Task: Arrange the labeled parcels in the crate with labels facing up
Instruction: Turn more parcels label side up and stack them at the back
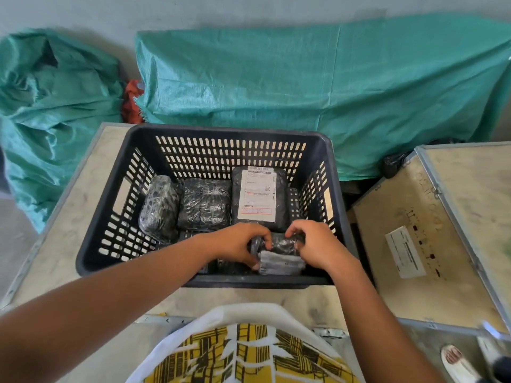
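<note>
- Currently, I am watching both hands working inside the black crate (210,136), which is sitting on the bench (83,194).
- Left hand (235,244) and right hand (318,244) are gripping one black wrapped parcel (282,254) at the crate's near side, fingers (265,239) clamped on it from either end; I judge they are turning it so its label faces up.
- A labeled parcel (258,194) is lying behind it, white label upward; the print is too small to read.
- Two wrapped parcels (204,203) are lying to the left, no labels showing.
</note>
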`<action>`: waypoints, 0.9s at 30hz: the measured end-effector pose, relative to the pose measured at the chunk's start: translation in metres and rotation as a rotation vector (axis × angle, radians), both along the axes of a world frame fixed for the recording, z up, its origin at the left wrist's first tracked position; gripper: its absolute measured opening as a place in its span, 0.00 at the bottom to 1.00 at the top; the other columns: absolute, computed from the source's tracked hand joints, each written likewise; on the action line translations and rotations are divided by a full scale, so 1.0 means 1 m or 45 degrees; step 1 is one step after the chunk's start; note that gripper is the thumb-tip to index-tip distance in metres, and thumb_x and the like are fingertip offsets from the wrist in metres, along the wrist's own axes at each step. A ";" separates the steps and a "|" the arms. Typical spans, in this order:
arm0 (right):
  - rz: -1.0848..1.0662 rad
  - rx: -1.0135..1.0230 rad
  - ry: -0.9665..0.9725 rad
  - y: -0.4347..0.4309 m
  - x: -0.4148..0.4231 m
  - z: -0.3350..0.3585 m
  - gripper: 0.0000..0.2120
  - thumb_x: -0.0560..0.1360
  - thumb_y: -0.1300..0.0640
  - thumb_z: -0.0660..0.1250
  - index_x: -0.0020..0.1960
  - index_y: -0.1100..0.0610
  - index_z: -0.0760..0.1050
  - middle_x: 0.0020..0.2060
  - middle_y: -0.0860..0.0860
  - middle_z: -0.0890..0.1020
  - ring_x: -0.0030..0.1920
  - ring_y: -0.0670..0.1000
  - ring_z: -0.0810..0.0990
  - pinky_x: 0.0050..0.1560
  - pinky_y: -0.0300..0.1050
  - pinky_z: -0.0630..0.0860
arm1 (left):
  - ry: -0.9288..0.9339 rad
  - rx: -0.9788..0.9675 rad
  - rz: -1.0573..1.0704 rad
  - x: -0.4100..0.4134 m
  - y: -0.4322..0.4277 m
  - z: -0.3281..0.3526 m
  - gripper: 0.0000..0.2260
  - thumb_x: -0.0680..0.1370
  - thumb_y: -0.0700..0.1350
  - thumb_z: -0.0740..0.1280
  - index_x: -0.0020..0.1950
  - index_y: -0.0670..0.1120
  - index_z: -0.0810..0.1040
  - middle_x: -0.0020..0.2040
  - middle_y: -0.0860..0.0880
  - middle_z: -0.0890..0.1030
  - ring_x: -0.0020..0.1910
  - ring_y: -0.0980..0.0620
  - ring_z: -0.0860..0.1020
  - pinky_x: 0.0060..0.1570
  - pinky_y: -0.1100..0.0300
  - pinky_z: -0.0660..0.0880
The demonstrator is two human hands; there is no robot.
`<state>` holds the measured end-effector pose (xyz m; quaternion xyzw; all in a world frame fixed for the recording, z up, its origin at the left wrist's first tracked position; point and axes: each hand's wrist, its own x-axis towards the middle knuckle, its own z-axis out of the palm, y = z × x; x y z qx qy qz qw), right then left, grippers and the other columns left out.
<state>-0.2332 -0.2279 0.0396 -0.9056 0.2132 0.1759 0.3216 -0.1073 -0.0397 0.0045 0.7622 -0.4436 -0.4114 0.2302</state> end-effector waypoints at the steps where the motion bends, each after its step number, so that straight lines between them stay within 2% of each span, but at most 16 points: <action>1: -0.049 0.001 -0.033 0.001 0.001 -0.002 0.18 0.77 0.68 0.68 0.52 0.44 0.80 0.59 0.54 0.79 0.49 0.53 0.82 0.44 0.44 0.79 | -0.031 -0.013 0.015 0.001 -0.002 -0.002 0.21 0.67 0.44 0.82 0.52 0.59 0.77 0.60 0.52 0.80 0.59 0.49 0.77 0.60 0.50 0.75; 3: -0.087 0.010 -0.060 0.001 0.003 -0.006 0.17 0.78 0.68 0.67 0.55 0.47 0.82 0.59 0.54 0.80 0.50 0.55 0.83 0.48 0.48 0.81 | -0.080 -0.055 0.042 0.002 -0.005 -0.007 0.18 0.69 0.41 0.81 0.52 0.54 0.78 0.56 0.52 0.81 0.56 0.49 0.77 0.56 0.53 0.75; 4: -0.091 0.023 -0.069 0.000 0.003 -0.007 0.16 0.79 0.68 0.67 0.55 0.48 0.82 0.59 0.54 0.80 0.49 0.55 0.83 0.48 0.47 0.81 | -0.102 -0.082 0.044 0.002 -0.006 -0.009 0.16 0.70 0.40 0.80 0.52 0.52 0.79 0.54 0.52 0.81 0.54 0.50 0.77 0.54 0.54 0.75; 7: -0.109 0.057 -0.109 -0.003 0.002 -0.011 0.16 0.78 0.68 0.68 0.55 0.49 0.83 0.59 0.52 0.81 0.50 0.50 0.80 0.43 0.34 0.75 | -0.105 -0.144 0.042 0.003 0.000 -0.009 0.12 0.73 0.42 0.78 0.51 0.53 0.79 0.51 0.52 0.81 0.48 0.50 0.77 0.48 0.56 0.75; 9: -0.134 0.079 -0.164 -0.002 0.001 -0.012 0.16 0.77 0.69 0.69 0.55 0.50 0.84 0.58 0.51 0.83 0.53 0.48 0.80 0.50 0.34 0.74 | -0.062 -0.179 0.106 0.007 0.006 -0.005 0.11 0.75 0.45 0.76 0.51 0.57 0.79 0.48 0.50 0.81 0.45 0.52 0.78 0.45 0.57 0.76; 12: -0.200 0.144 -0.345 0.002 0.000 -0.007 0.13 0.77 0.66 0.71 0.51 0.49 0.84 0.50 0.44 0.84 0.47 0.35 0.80 0.58 0.38 0.78 | 0.032 -0.240 0.241 0.014 0.017 0.011 0.10 0.77 0.45 0.75 0.51 0.60 0.80 0.41 0.49 0.79 0.35 0.60 0.77 0.39 0.64 0.76; 13: -0.203 0.177 -0.431 0.001 -0.001 -0.005 0.12 0.77 0.65 0.72 0.49 0.46 0.84 0.49 0.41 0.83 0.48 0.31 0.79 0.61 0.41 0.77 | 0.054 -0.256 0.284 0.016 0.021 0.018 0.10 0.77 0.45 0.75 0.51 0.60 0.81 0.42 0.48 0.80 0.36 0.60 0.77 0.40 0.63 0.78; 14: -0.192 0.220 -0.510 0.001 -0.002 -0.002 0.13 0.76 0.63 0.74 0.47 0.44 0.83 0.53 0.41 0.82 0.54 0.30 0.77 0.66 0.43 0.75 | 0.061 -0.267 0.325 0.018 0.024 0.027 0.10 0.77 0.45 0.75 0.51 0.60 0.81 0.45 0.46 0.81 0.39 0.57 0.79 0.43 0.61 0.80; 16: -0.163 0.346 -0.614 0.000 -0.004 0.004 0.12 0.74 0.58 0.77 0.47 0.40 0.85 0.69 0.45 0.75 0.71 0.38 0.70 0.73 0.45 0.66 | 0.047 -0.320 0.390 0.024 0.032 0.048 0.11 0.76 0.44 0.75 0.51 0.60 0.81 0.49 0.52 0.84 0.44 0.55 0.82 0.48 0.59 0.81; 18: -0.149 0.481 -0.691 0.000 -0.007 0.011 0.13 0.73 0.56 0.79 0.51 0.39 0.86 0.77 0.44 0.67 0.77 0.42 0.64 0.73 0.45 0.66 | 0.079 -0.410 0.454 0.033 0.040 0.072 0.11 0.76 0.42 0.75 0.51 0.58 0.82 0.48 0.57 0.84 0.43 0.60 0.82 0.47 0.65 0.80; 20: -0.119 0.597 -0.733 0.003 -0.008 0.018 0.16 0.72 0.57 0.79 0.54 0.39 0.86 0.76 0.42 0.66 0.76 0.38 0.64 0.73 0.42 0.69 | 0.161 -0.491 0.521 0.043 0.047 0.095 0.11 0.76 0.40 0.74 0.52 0.55 0.83 0.47 0.54 0.85 0.43 0.57 0.84 0.46 0.65 0.81; 22: -0.078 0.663 -0.737 0.007 -0.006 0.026 0.18 0.72 0.58 0.79 0.57 0.40 0.86 0.76 0.44 0.67 0.75 0.37 0.66 0.74 0.45 0.69 | 0.265 -0.576 0.604 0.053 0.051 0.112 0.10 0.75 0.40 0.75 0.54 0.51 0.83 0.50 0.47 0.86 0.48 0.47 0.86 0.48 0.56 0.84; 24: -0.052 0.684 -0.794 0.010 -0.001 0.034 0.21 0.72 0.59 0.79 0.59 0.38 0.84 0.73 0.45 0.70 0.73 0.38 0.68 0.72 0.46 0.71 | 0.389 -0.681 0.679 0.061 0.054 0.127 0.12 0.73 0.46 0.77 0.55 0.50 0.84 0.52 0.45 0.87 0.52 0.41 0.86 0.48 0.50 0.85; 27: -0.072 0.698 -0.917 0.006 0.007 0.047 0.22 0.73 0.61 0.79 0.61 0.40 0.84 0.67 0.48 0.76 0.69 0.44 0.76 0.69 0.49 0.75 | 0.470 -0.789 0.758 0.067 0.053 0.143 0.20 0.70 0.56 0.79 0.58 0.52 0.84 0.56 0.46 0.86 0.56 0.42 0.85 0.48 0.44 0.84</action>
